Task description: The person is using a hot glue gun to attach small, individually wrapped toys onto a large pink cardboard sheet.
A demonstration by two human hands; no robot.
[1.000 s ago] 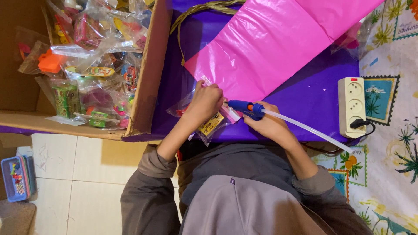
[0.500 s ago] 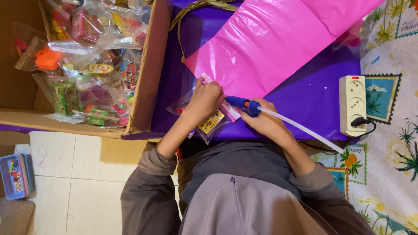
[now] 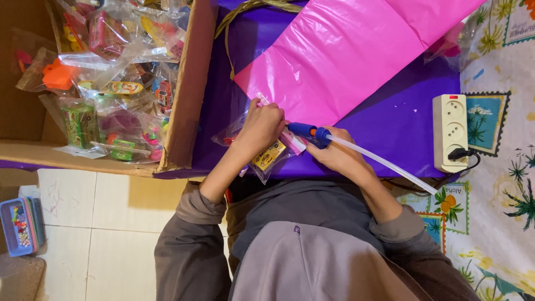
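Observation:
My left hand (image 3: 262, 127) presses down on a small clear plastic packet (image 3: 271, 156) with a yellow item inside, at the near edge of a pink sheet (image 3: 345, 56). My right hand (image 3: 337, 155) grips a blue glue gun (image 3: 307, 132) with a long white glue stick (image 3: 384, 164) sticking out behind it. The gun's tip points at the packet beside my left fingers. Both lie on a purple sheet (image 3: 401, 117).
A cardboard box (image 3: 186, 100) full of bagged toys and sweets (image 3: 111, 83) stands at the left. A white power strip (image 3: 450, 131) with a black plug sits at the right on a floral cloth (image 3: 501, 184). A small blue container (image 3: 19, 226) rests on the tiled floor.
The glue gun tip has shifted slightly left, closer to the packet under my left hand. Otherwise the hands hold the same positions.

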